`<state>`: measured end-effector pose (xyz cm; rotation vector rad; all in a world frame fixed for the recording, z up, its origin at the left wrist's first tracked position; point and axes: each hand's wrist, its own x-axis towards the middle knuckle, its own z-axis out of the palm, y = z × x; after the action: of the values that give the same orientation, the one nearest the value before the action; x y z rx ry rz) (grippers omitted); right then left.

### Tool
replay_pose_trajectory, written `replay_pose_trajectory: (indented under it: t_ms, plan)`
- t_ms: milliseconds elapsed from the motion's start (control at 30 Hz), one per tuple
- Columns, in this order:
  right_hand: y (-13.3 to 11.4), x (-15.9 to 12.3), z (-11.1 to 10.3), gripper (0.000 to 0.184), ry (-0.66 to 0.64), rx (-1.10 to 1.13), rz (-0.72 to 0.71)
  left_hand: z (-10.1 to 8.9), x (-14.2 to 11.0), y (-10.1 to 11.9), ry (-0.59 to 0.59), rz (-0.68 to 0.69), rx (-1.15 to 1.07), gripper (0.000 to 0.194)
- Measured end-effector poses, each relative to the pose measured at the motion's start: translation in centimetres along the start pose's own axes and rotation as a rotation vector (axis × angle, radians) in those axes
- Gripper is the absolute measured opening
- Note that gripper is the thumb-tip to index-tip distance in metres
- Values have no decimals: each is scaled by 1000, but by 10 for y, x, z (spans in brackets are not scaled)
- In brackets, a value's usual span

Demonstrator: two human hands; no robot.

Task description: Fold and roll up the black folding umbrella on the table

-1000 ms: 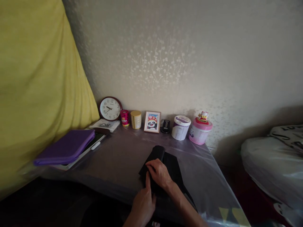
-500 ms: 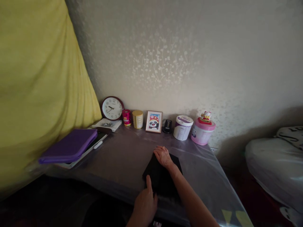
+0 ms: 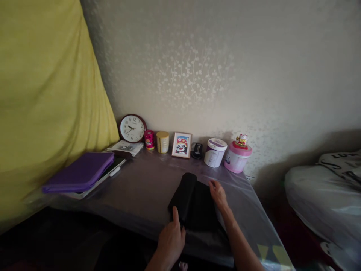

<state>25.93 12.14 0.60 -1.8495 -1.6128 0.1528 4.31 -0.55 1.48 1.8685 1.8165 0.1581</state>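
Observation:
A black folded piece of fabric [image 3: 203, 210] lies on the near part of the table, its left part raised in a rounded fold that runs away from me. At its near left corner, my left hand [image 3: 171, 238] grips it, thumb on top and fingers curled underneath. My right hand [image 3: 218, 194] is at the far right edge of the fabric, with bent fingers closed on that edge. What kind of article the black fabric is, I cannot tell.
The table [image 3: 141, 188] has a plastic cover. Along the wall stand a clock [image 3: 132, 128], tins, a panda picture frame [image 3: 182, 145], a white tub [image 3: 215, 153] and a pink tub [image 3: 237, 158] with a lucky cat. A purple folder [image 3: 80, 172] lies left, beside a yellow curtain [image 3: 50, 105].
My right hand has moved right, from the top of the black fabric to its right edge. The fabric's left part now stands up in a rounded fold. My left hand stays at the near corner.

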Motion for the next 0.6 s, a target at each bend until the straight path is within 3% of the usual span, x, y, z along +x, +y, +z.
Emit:
replay_pose_trajectory:
  t_ms: [167, 333, 467, 600]
  plan:
    - [22, -18, -13, 40, -52, 144, 166, -2, -2, 1, 3, 7, 25, 64]
    - [17, -29, -18, 45, -246, 359, 263, -5, -4, 2, 3, 6, 20, 64]
    - [5, -35, -21, 48, -261, 428, 277, -3, -4, 2, 12, 2, 21, 64]
    - [-6, -38, -20, 43, -201, 447, 187, -2, -4, 1, 24, 13, 22, 64]
